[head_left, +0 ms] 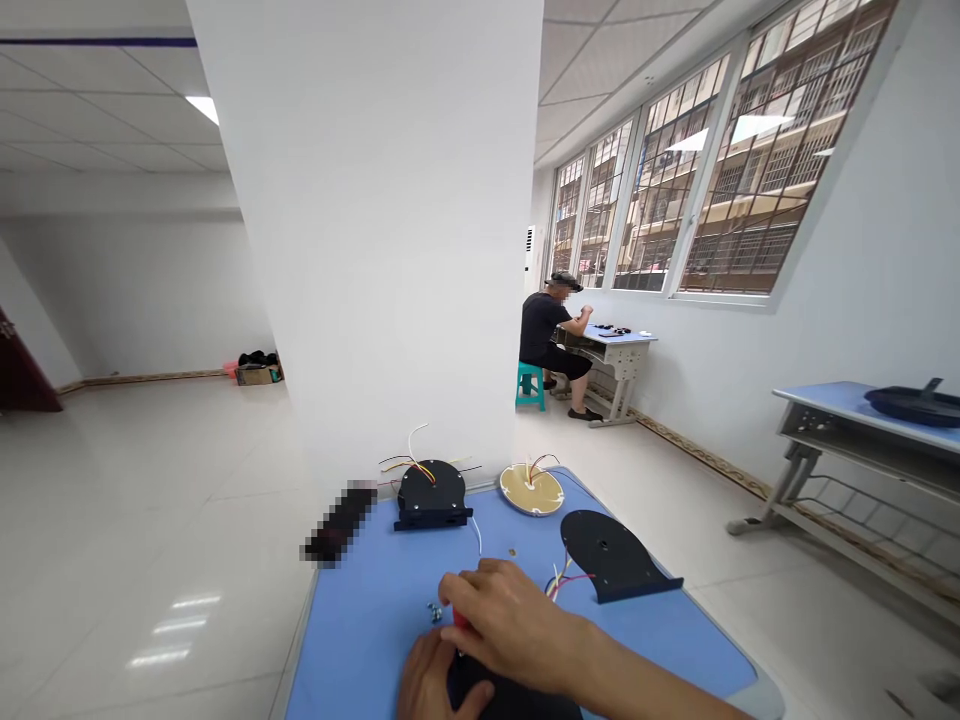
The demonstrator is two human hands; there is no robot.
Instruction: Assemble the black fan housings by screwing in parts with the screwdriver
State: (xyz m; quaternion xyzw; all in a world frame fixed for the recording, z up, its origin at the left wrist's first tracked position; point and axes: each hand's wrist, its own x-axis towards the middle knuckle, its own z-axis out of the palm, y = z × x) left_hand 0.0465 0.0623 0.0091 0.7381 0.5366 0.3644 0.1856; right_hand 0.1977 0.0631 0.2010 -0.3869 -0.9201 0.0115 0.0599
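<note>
On the blue table [352,630], my right hand [510,615] is closed around a small red-handled tool [460,620], mostly hidden by the fingers. Below it, my left hand [431,685] grips the left edge of a black plate [517,695], which lies near the table's front edge. Several small screws [434,611] lie just left of the red handle. Beyond my hands is a black round-backed housing [433,495] with wires, and to its right a tan disc [532,490] with wires. A second black plate [615,560] rests at the right, with coloured wires [559,580] beside it.
A white pillar [397,250] rises behind the table. At the table's back left is a blurred dark object [341,525]. Another desk [832,400] with a black tray [919,405] stands at the right. A person [547,325] sits at a far desk by the windows.
</note>
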